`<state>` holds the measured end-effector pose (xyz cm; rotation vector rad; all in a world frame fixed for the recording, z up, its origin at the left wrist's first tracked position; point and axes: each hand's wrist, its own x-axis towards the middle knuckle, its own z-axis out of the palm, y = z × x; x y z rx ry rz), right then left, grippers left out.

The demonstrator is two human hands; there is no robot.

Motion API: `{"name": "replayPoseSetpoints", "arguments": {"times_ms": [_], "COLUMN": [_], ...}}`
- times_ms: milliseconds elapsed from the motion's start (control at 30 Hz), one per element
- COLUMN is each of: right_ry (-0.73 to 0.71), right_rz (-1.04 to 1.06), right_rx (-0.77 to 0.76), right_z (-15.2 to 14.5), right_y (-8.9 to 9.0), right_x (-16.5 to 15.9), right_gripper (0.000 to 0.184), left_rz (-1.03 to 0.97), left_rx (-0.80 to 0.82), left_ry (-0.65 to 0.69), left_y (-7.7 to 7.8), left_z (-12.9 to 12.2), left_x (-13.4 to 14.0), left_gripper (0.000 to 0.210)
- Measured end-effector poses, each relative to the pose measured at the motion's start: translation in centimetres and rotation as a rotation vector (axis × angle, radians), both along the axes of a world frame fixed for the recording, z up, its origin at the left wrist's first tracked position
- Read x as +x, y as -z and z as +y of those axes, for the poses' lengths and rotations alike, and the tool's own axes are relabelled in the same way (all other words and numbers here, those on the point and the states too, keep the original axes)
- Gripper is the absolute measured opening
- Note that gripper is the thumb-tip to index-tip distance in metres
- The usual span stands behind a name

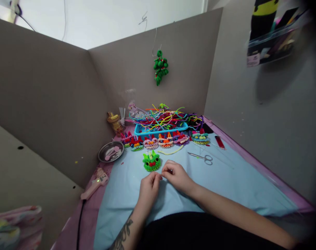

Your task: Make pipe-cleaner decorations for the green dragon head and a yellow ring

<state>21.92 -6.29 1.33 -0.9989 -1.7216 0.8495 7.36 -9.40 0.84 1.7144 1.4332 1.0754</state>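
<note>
My left hand [149,187] and my right hand [177,176] meet low over the blue cloth [212,187], both with fingertips pinched together. Whatever they pinch between them is too small to make out. Just beyond my fingers sits a green pipe-cleaner animal head [152,162] with dark eyes and a red nose. A yellow pipe cleaner [171,152] lies curved behind my right hand. To the right of it rest small scissors [201,157] with their blades closed.
A row of coloured pipe-cleaner heads [165,140] stands before a blue tray [161,132] heaped with pipe cleaners [168,118]. On the left are a metal bowl [101,157] and a pink glue gun [94,187] with its cord. Grey panels [152,90] enclose the table.
</note>
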Motion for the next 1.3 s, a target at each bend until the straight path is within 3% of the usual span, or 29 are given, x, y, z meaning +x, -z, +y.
{"name": "replayPoseSetpoints", "arguments": {"times_ms": [633, 1000, 1200, 1300], "right_ry": [-0.007, -0.023, -0.017, -0.011], "right_rz": [0.038, 0.015, -0.025, -0.028], "right_rx": [0.068, 0.09, 0.039, 0.018], "right_z": [-0.5, -0.5, 0.0, 0.4], "right_y": [0.1, 0.2, 0.8, 0.9], "right_x": [-0.3, -0.3, -0.4, -0.2], "right_gripper": [0.017, 0.015, 0.015, 0.015], "left_rz": [-0.089, 0.045, -0.036, -0.134], "left_rx": [-0.055, 0.099, 0.097, 0.019], "left_ry": [-0.005, 0.049, 0.053, 0.014], "left_y": [-0.3, 0.2, -0.1, -0.1], "left_z": [0.4, -0.1, 0.0, 0.4], "left_x": [0.3, 0.0, 0.0, -0.1], "left_gripper": [0.031, 0.023, 0.023, 0.026]}}
